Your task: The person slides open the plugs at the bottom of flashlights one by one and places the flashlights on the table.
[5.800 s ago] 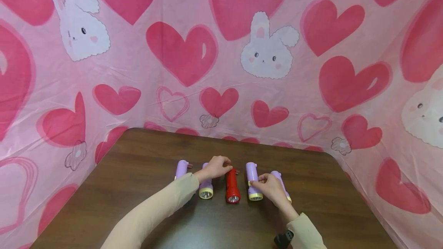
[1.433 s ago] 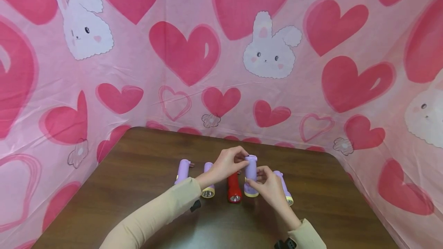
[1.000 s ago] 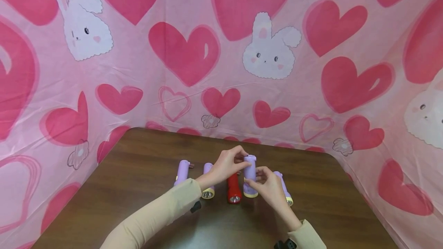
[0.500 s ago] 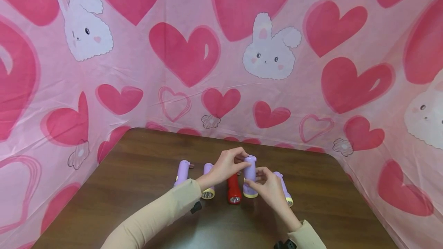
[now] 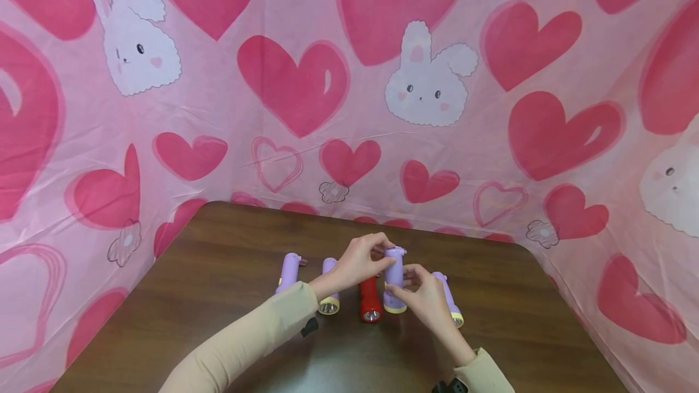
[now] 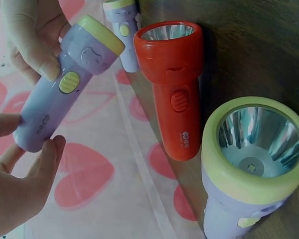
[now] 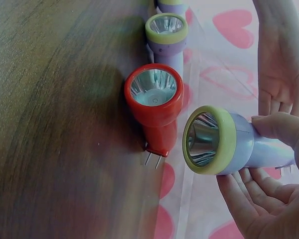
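Observation:
Both hands hold one purple flashlight with a yellow rim, raised off the table just right of the red flashlight. My left hand pinches its tail end between thumb and fingers. Around the head end, my right hand grips with the thumb beside the yellow switch, which shows in the left wrist view on the flashlight body. The right wrist view shows its lens and small metal prongs near the tail. Two prongs also stick out of the red flashlight lying on the table.
Two more purple flashlights lie to the left, one at the far left and one partly hidden behind the left wrist. Another purple flashlight lies right of the right hand. Pink heart-patterned cloth hangs behind the brown table.
Since the earliest frame, the left hand has moved right from the red flashlight to the purple one's tail, and that flashlight has been lifted and tilted. Over the last second, it hardly moves.

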